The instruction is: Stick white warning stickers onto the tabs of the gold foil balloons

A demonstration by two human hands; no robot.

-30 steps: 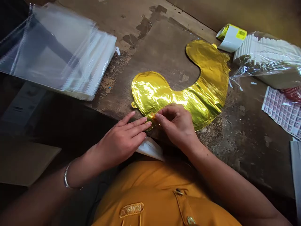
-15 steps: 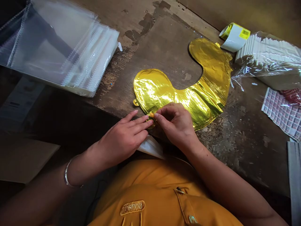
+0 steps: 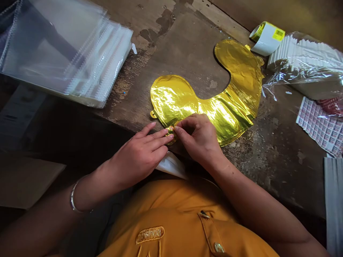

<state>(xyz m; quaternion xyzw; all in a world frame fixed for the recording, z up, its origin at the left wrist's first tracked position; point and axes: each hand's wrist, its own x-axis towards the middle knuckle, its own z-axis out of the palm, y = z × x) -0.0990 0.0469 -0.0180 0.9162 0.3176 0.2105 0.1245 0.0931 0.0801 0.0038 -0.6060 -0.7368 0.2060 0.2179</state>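
A flat, uninflated gold foil balloon [image 3: 184, 96] with a curved shape lies on the worn tabletop. My left hand [image 3: 140, 151] rests at its near edge, fingers stretched out and fingertips pressing on a small tab there. Thumb and forefinger of my right hand [image 3: 199, 137] are pinched together at the same spot, at the rim of a tiny orange-and-white sticker [image 3: 171, 127] on the foil. My fingers partly hide the tab and the sticker.
A stack of clear plastic sleeves [image 3: 88, 67] lies at the left. On the right are a curled label strip [image 3: 264, 44], a clear bag of white sticks [image 3: 300, 53] and a sheet of small printed stickers [image 3: 317, 123]. The table's front edge [image 3: 118, 125] runs close by my hands.
The whole view has shifted slightly, so things sit a little higher and further left. Both hands stay at the balloon's near edge; the sticker's visible face looks slightly different under my right fingertips.
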